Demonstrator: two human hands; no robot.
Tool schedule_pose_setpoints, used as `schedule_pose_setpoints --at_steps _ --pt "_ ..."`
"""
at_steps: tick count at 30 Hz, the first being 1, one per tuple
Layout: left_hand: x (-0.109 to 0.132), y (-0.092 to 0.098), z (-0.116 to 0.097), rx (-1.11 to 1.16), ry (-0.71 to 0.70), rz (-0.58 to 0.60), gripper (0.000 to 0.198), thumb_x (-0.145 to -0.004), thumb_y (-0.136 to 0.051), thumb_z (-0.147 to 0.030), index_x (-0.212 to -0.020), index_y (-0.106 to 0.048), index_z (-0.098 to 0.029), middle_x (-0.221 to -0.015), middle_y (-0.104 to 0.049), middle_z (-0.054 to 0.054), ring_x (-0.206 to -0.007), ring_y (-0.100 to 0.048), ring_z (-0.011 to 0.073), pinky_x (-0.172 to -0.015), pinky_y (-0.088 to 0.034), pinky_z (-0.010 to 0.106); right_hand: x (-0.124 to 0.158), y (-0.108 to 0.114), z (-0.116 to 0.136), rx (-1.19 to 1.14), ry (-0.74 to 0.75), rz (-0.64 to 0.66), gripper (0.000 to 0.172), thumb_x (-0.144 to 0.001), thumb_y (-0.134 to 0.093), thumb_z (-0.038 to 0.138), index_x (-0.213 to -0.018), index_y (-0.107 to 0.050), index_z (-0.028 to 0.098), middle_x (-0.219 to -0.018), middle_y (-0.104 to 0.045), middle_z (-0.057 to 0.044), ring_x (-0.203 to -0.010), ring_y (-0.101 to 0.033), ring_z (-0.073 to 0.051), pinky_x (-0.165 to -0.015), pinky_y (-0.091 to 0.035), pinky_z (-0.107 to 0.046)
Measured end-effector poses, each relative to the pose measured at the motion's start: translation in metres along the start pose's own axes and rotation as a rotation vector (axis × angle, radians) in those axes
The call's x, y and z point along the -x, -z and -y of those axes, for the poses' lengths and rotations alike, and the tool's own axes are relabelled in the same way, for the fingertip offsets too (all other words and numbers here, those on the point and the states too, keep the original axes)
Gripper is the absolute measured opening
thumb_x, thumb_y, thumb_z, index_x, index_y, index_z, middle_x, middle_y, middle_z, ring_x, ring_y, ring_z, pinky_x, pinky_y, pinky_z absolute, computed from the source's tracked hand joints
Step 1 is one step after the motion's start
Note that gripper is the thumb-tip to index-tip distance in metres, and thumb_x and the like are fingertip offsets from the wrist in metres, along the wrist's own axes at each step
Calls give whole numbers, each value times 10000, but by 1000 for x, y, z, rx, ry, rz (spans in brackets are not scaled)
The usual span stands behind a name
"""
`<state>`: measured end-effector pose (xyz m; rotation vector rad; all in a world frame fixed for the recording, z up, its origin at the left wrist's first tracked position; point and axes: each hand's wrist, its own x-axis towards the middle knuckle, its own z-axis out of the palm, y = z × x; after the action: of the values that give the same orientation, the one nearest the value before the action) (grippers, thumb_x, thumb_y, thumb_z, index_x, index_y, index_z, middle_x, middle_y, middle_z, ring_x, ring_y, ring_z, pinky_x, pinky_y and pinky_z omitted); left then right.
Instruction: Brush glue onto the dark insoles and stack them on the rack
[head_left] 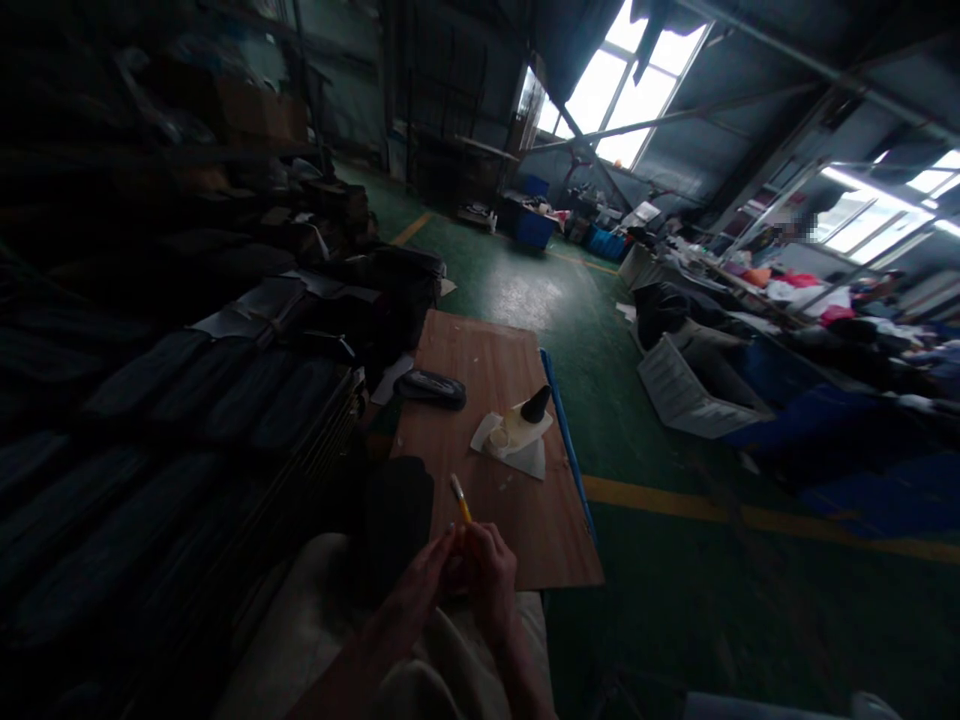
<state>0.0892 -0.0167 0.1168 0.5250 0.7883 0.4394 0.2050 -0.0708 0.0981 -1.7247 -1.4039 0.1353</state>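
My right hand [491, 560] is closed around the yellow handle of a small paintbrush [459, 490], its pale bristles pointing up and away over the wooden board [480, 350]. Against it rests my left hand [424, 575], fingers drawn together close to the brush's lower end; whatever lies between them is hidden. Ahead on the board, a pale container with a black cone-shaped top [535, 405] lies tilted on a whitish sheet [531, 460], and a round cream rim shows beside it. A dark sole-shaped piece [431, 388] sits at the board's left edge. Nearer me is a dark flat piece [397, 505].
Rows of dark sole-shaped pieces [187, 400] fill the left side. A grey-white bin [690, 390] and blue bins [795, 410] stand right, near heaped cloth [802, 290]. Pale fabric [315, 600] covers my lap. Yellow lines [675, 503] cross the green floor.
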Motion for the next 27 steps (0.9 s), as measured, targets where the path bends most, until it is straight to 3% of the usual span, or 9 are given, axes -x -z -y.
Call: schedule_pose_setpoints --at_steps 3,6,9,11,18,27 --pt "8 26 3 -162 -51 -70 636 -597 -744 -639 -1006 -657 -159 -912 -709 114 -848 -686 245 -763 -537 354 -21 9 -36 -95 -152 -88 238 -895 -465 204 -1073 -623 193 -896 -654 -52 -746 -623 -133 -648 -489 -223" --pt "16 70 11 -421 -131 -262 560 -539 -729 -676 -757 -609 -175 -625 -610 13 -519 -578 150 -485 -437 255 -48 13 -80 -180 -255 -159 277 -870 -474 249 -1090 -624 173 -960 -679 -77 -799 -640 -162 -687 -517 -265" --pt "21 109 19 -586 -163 -462 501 -515 -698 -668 -610 -511 -213 -491 -489 -37 -397 -449 122 -401 -337 246 -76 11 -116 -192 -297 -149 315 -828 -493 264 -1092 -638 170 -953 -692 -78 -795 -638 -176 -669 -514 -270" --pt "21 122 21 -623 -141 -542 462 -507 -698 -632 -589 -482 -232 -474 -473 -39 -395 -443 134 -401 -336 255 -93 6 -130 -146 -295 -114 321 -825 -487 285 -1076 -653 173 -945 -698 -80 -768 -630 -177 -645 -497 -262" --pt "13 127 28 -617 -13 -650 497 -479 -691 -629 -560 -378 -251 -436 -409 -52 -363 -414 146 -386 -308 264 -133 -13 -155 134 -280 52 375 -870 -382 330 -1022 -680 161 -951 -680 -95 -741 -597 -179 -608 -408 -253" --pt "12 132 29 -622 46 -582 498 -502 -656 -639 -558 -363 -240 -432 -393 -49 -367 -438 153 -403 -267 246 -139 -18 -167 161 -260 145 313 -870 -411 303 -953 -691 190 -862 -645 -46 -681 -550 -160 -594 -370 -245"
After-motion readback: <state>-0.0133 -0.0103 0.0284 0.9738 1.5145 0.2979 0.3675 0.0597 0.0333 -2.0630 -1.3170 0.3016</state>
